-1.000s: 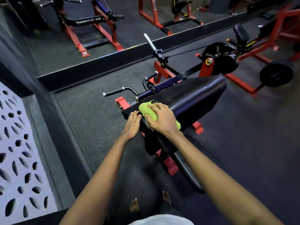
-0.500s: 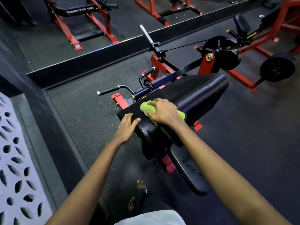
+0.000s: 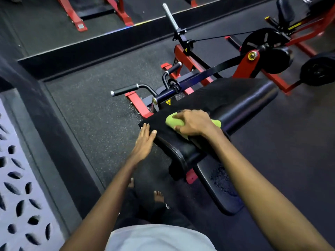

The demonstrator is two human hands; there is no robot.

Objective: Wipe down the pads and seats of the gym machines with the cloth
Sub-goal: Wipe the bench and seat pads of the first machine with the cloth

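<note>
Over the last second my right hand (image 3: 192,124) has carried the green cloth (image 3: 172,121) off the near corner of the black pad (image 3: 226,98) toward 3 o'clock, opening a gap from my left hand (image 3: 145,140). Judgement: corner done; the pad's run toward 1 o'clock remains, also the droplet-speckled seat (image 3: 217,189) at 5 o'clock. Right: fingers curled over the bunched cloth, pressing down. Left: fingers straight, together, flat on the pad's 9 o'clock corner.
</note>
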